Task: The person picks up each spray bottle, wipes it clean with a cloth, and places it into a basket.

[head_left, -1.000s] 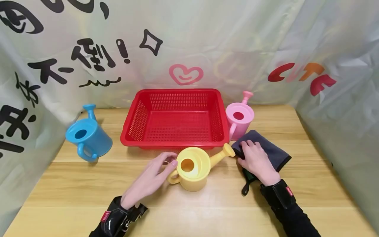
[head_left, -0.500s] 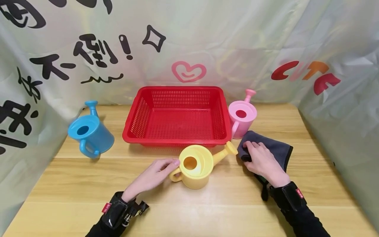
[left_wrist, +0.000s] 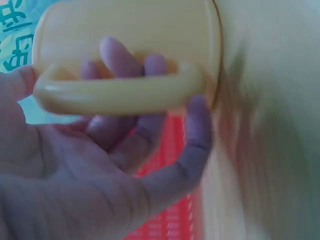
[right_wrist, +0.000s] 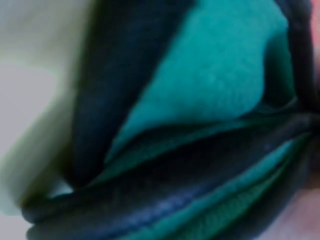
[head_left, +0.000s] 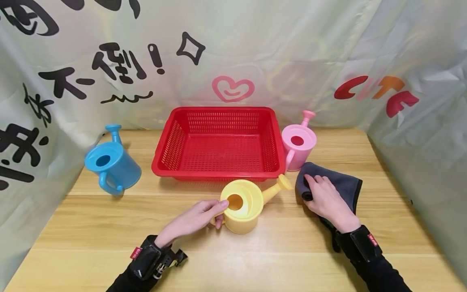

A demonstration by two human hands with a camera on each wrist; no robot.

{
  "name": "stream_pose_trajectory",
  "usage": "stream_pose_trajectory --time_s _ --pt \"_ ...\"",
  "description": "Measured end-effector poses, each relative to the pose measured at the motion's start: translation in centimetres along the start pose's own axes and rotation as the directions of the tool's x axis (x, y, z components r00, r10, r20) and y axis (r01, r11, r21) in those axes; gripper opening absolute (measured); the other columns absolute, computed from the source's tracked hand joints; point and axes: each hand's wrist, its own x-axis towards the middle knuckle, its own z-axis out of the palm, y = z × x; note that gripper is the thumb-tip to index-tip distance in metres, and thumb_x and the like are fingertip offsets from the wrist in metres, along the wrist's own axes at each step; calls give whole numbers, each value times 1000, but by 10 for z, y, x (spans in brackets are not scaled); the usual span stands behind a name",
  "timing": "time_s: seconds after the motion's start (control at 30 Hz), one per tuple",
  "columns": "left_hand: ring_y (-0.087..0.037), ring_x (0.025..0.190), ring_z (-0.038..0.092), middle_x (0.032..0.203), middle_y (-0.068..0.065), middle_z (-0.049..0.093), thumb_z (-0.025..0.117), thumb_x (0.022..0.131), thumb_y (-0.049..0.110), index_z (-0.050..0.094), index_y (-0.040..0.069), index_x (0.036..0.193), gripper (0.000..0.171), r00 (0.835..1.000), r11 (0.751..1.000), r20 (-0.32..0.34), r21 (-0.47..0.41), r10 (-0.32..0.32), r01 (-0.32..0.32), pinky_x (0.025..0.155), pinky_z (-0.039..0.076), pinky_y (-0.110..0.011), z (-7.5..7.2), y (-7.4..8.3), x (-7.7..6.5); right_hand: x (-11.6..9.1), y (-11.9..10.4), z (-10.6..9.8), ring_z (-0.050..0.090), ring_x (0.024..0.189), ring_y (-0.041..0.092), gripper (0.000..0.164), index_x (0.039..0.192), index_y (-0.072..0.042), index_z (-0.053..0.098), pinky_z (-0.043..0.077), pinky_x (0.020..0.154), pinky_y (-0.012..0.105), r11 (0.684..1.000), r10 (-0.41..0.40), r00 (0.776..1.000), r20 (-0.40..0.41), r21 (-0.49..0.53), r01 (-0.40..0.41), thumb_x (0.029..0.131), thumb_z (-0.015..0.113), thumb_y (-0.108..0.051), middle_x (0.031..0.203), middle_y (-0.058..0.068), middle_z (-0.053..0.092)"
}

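A yellow watering can (head_left: 245,219) stands on the table in front of the red basket, its spout pointing right. My left hand (head_left: 198,218) holds it by the handle (left_wrist: 112,96); some fingers pass through the loop, and in the head view the thumb lies at the top rim. My right hand (head_left: 327,202) grips a dark grey cloth (head_left: 341,183) with black edging on the right of the table. Close up in the right wrist view, the cloth's green side (right_wrist: 210,75) shows, with folds gathered toward the hand.
Behind the yellow can stands a red perforated basket (head_left: 219,174). A pink watering can (head_left: 300,152) is at its right side, close to the cloth. On the left stands a blue watering can (head_left: 120,168). A printed curtain (head_left: 292,52) hangs around the wooden table (head_left: 255,263).
My left hand has moved from beside the yellow watering can onto its handle, fingers going into the loop. My right hand has gathered up the cloth and drawn it slightly right.
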Motion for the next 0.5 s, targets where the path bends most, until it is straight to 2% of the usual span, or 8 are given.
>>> stream_pose_trajectory --time_s 0.1,0.17,0.27,0.3,0.37,0.4,0.43,0.5 --pt "-18 68 49 70 -2 53 48 105 45 49 1 100 45 999 994 1 -95 -53 53 63 42 -24 5 3 1 -2 3 -2 55 87 40 51 123 15 61 50 81 51 1000 27 1000 -6 16 -27 78 73 -5 92 24 59" --pt "-17 65 48 68 -2 50 51 104 45 42 2 114 45 997 984 -11 -160 -80 77 63 43 -24 9 5 1 -5 6 -4 52 79 33 41 118 13 66 46 72 44 998 32 999 -32 50 -31 81 72 -6 85 19 56" --pt "-17 64 51 67 -3 50 52 104 45 27 5 141 60 995 973 -23 -212 -93 87 64 49 -27 13 7 -1 -11 10 -6 52 77 28 22 104 4 73 41 67 39 989 49 991 -128 145 -30 86 70 -8 83 14 56" --pt "-17 64 52 68 -3 49 50 105 44 26 5 145 62 996 972 -21 -218 -89 82 65 52 -29 13 7 -1 -13 11 -7 54 79 30 18 101 2 73 42 68 41 982 67 984 -168 187 -35 88 71 -10 85 14 58" --pt "-16 64 51 69 -3 46 48 106 42 30 6 148 59 997 973 -27 -222 -76 68 66 57 -35 14 9 -3 -18 12 -10 58 86 33 14 97 0 72 43 74 44 958 126 960 -249 282 -53 90 71 -13 92 18 62" --pt "-16 65 51 74 -4 50 47 106 40 33 5 149 56 997 974 -38 -220 -64 54 67 59 -38 15 10 -4 -20 12 -11 60 90 34 16 99 0 72 44 79 45 940 174 941 -289 334 -71 91 71 -13 97 20 65" --pt "-16 67 50 78 -5 53 47 107 38 37 5 147 52 997 975 -48 -218 -54 42 68 60 -40 15 11 -5 -22 11 -12 61 94 31 18 102 1 73 45 83 42 916 230 918 -322 390 -93 91 71 -14 103 20 67" --pt "-14 68 49 86 -6 56 46 107 35 45 4 143 47 997 976 -71 -214 -43 27 70 62 -43 15 12 -7 -26 8 -15 64 98 19 20 106 1 72 46 90 30 850 352 863 -363 511 -132 93 70 -14 106 10 70"
